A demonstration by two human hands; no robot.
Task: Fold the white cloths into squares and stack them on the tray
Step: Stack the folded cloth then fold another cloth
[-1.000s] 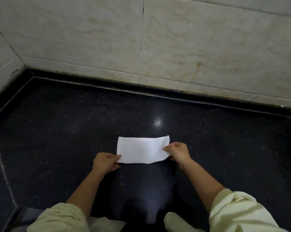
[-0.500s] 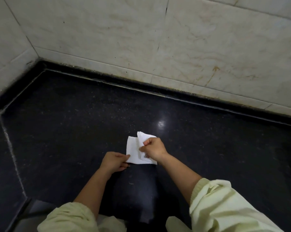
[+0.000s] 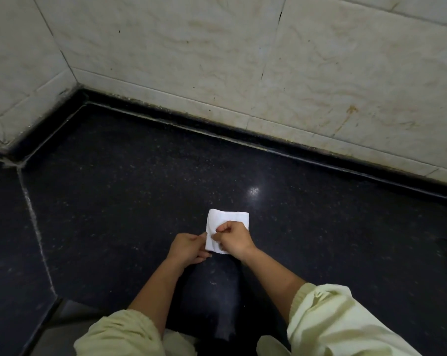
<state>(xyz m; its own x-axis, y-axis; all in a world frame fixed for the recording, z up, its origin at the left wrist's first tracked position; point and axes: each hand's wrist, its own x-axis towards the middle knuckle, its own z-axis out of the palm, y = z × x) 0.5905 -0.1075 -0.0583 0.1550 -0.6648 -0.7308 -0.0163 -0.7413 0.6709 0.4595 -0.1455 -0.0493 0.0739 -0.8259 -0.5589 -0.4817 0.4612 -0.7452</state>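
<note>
Fingers (image 3: 218,229) of right hand (image 3: 234,238) pinching white cloth (image 3: 228,219), left hand (image 3: 189,247) gripping its edge, near corner hidden.

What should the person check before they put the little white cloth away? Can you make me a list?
1. Cloth folded to a square: the white cloth looks roughly square. Ok.
2. Edges lined up: the near edge is hidden under the hands. Cannot tell.
3. Cloth lying flat: small wrinkles show near the left hand. Not ok.
4. Grip ready: the right hand is pinching the cloth's left side, the left hand touches its edge. Ok.
5. Tray to stack on: none in view on the black counter. Cannot tell.
</note>
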